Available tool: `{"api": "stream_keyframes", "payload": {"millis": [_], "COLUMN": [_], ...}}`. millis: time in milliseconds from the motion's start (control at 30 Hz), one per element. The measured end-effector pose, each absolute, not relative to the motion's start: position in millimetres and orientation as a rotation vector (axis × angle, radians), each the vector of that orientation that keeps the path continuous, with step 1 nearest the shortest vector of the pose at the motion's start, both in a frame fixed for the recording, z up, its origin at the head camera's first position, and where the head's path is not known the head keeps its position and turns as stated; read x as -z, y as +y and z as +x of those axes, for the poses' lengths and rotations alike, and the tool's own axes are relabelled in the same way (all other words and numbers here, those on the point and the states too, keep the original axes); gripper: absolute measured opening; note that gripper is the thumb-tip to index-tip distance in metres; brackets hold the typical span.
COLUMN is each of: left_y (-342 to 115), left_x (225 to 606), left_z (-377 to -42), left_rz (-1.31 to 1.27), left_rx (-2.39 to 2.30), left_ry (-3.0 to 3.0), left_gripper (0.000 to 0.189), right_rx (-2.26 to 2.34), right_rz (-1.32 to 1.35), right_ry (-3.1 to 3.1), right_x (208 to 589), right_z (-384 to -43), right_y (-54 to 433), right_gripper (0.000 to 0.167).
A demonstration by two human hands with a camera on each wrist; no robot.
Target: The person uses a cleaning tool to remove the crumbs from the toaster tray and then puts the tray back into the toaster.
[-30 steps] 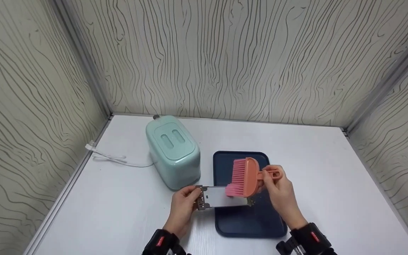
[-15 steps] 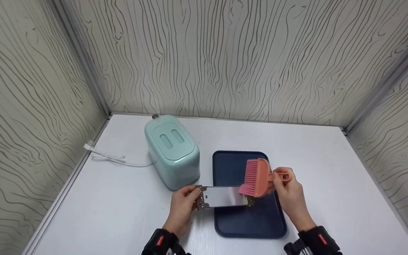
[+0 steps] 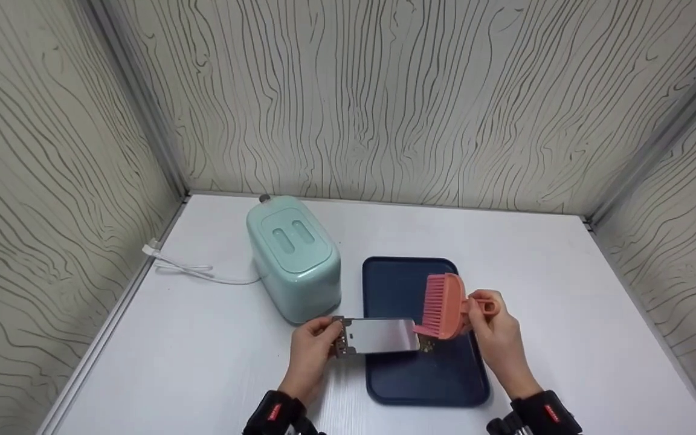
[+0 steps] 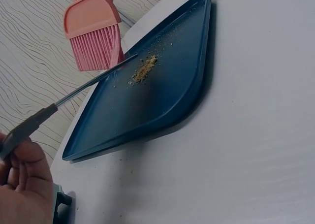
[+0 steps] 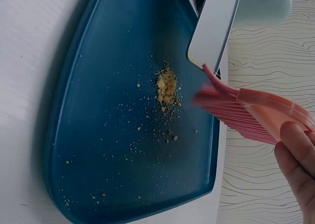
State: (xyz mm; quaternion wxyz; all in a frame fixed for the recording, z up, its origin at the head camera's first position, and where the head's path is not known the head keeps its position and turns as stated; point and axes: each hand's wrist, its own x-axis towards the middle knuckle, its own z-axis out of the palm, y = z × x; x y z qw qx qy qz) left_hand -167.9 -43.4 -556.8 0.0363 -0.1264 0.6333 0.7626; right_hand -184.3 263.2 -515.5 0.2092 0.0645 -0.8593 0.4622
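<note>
The grip of the left hand (image 3: 310, 350), lower centre of the frame, pinches the dark, pierced end of a metal plate (image 3: 381, 335). From that grip the plate runs straight to the right, its long axis level across the picture, its free end out over the navy tray (image 3: 426, 380) on the table (image 3: 553, 272). It is thin, flat and shiny silver, with rounded corners and a pink reflection near the free end; the left wrist view shows it edge-on, above the tray floor. Just past that end, yellowish crumbs (image 5: 166, 88) lie heaped on the tray, finer specks around them. Next, right of centre, comes the brush (image 3: 454, 305), coral-bodied, its pink bristles pointing left; a lower tuft meets the plate's free end, the rest fanning clear. Its handle points right, into the right hand (image 3: 499, 329), whose fingers hold it. The left hand is nearer the plate; the right reaches it only through the bristles.
</note>
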Motion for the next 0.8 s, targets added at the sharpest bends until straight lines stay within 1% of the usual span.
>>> {"api": "stream_keyframes", "payload": {"millis": [333, 800], "left_y": [-43.4, -41.8], "left_x": [554.2, 551.9], "left_z": [-169.3, -167.5], "left_rz": [-0.407, -0.425], "left_rx": [-2.357, -2.386], "left_ry": [1.937, 1.893], "left_gripper": [0.031, 0.030], "right_rx": [-1.156, -1.298], "right_rz": [0.154, 0.048], "right_ry": [-2.379, -2.316], "right_x": [517.6, 509.9], "right_z": [-182.6, -179.5], "right_y": [269.0, 264.9], "right_gripper": [0.015, 0.020]}}
